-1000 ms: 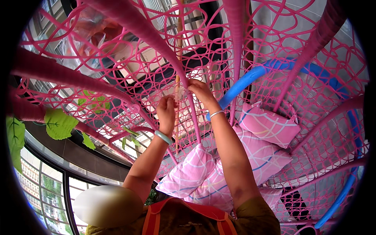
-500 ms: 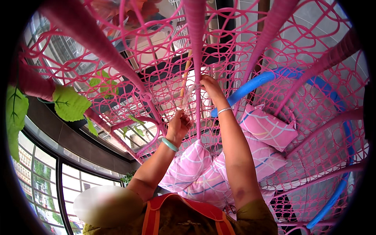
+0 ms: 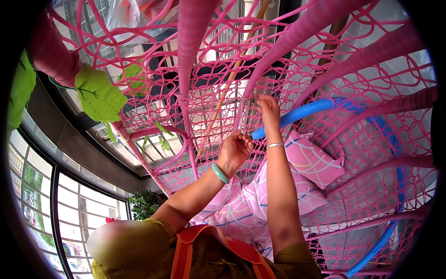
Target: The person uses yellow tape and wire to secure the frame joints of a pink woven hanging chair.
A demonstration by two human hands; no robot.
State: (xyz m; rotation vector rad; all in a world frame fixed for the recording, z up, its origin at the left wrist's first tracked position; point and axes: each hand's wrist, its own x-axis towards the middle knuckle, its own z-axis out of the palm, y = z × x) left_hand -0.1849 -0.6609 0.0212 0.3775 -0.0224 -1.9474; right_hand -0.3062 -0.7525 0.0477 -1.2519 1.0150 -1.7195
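Pink woven hanging chair [image 3: 325, 56], both hands raised to its lattice.
Right hand [image 3: 269, 109] at 12 o'clock, grip pinching a strand; left hand [image 3: 234, 151] loosely curled beside the mesh, grasping nothing visible. Step judged: working the weave; next needs a firm pinch. Cushions [image 3: 311, 160] lie at 4 o'clock.

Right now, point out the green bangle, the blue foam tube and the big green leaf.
green bangle [image 3: 220, 173], head view, on the band at the left wrist.
blue foam tube [image 3: 302, 114], head view, mid-length.
big green leaf [image 3: 99, 95], head view, blade centre.
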